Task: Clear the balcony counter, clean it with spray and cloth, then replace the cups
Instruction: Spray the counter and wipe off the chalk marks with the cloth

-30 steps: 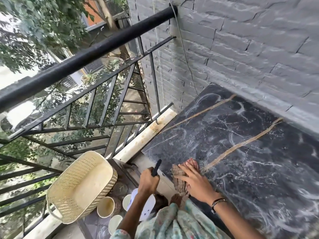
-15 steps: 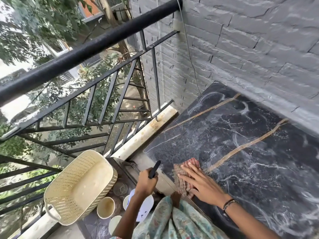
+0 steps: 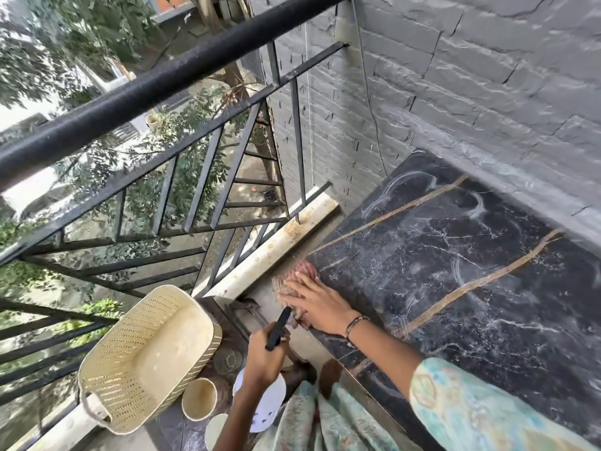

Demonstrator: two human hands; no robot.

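Observation:
The black marble counter [image 3: 455, 271] with gold veins shows wet wipe streaks. My right hand [image 3: 317, 305] lies flat on a reddish checked cloth [image 3: 300, 275], which sits at the counter's left corner and hangs partly past the edge. My left hand [image 3: 265, 362] is closed around a spray bottle [image 3: 265, 405], whose black trigger sticks up and whose white body hangs below the counter edge. Cream cups [image 3: 199, 398] stand on a low dark stand at lower left.
A cream perforated basket [image 3: 146, 359] rests tilted on the low stand by the cups. A black metal railing [image 3: 162, 92] runs along the left with a pale ledge [image 3: 270, 252] under it. A grey brick wall [image 3: 471, 92] backs the counter.
My right hand has slid the cloth left and away along the counter to its corner by the ledge. My left hand keeps the spray bottle in about the same place.

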